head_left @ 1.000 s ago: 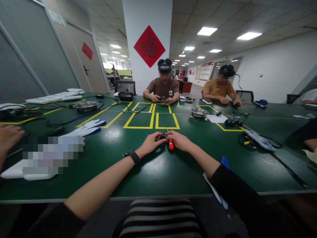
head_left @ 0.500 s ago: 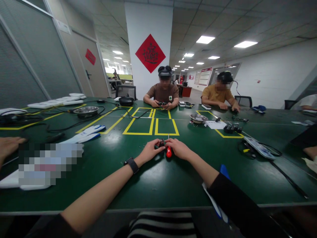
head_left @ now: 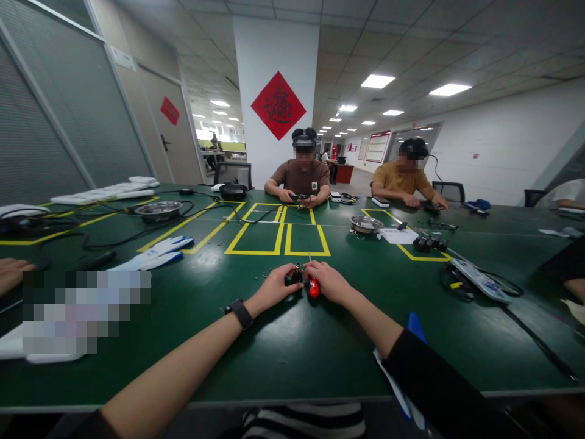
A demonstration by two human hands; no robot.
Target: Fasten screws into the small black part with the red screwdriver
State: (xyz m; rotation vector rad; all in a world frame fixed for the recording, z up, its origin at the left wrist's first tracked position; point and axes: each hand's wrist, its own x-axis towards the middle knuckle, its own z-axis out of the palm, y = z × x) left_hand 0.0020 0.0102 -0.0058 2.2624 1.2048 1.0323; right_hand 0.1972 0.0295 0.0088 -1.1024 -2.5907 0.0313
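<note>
My left hand (head_left: 275, 288), with a dark watch on its wrist, is closed around a small black object (head_left: 297, 274) with a metallic top, near the middle of the green table (head_left: 256, 360). Just to the right, my right hand (head_left: 329, 281) grips a red-handled screwdriver (head_left: 313, 287). Its thin shaft points away from me, and the rounded red handle end faces me. The two hands are close together. Small bits, too tiny to identify, lie on the table left of my left hand.
Yellow tape frames (head_left: 253, 252) mark the table ahead. Metal bowls (head_left: 365, 224) stand left and right. White-blue gloves (head_left: 155, 253) lie left; another pair (head_left: 397, 390) is under my right forearm. A power strip (head_left: 478, 279) and cables lie right. Two people sit opposite.
The view has tilted up slightly, so the scene sits lower. The screwdriver handle has shifted slightly right relative to the black object. Both hands keep their holds.
</note>
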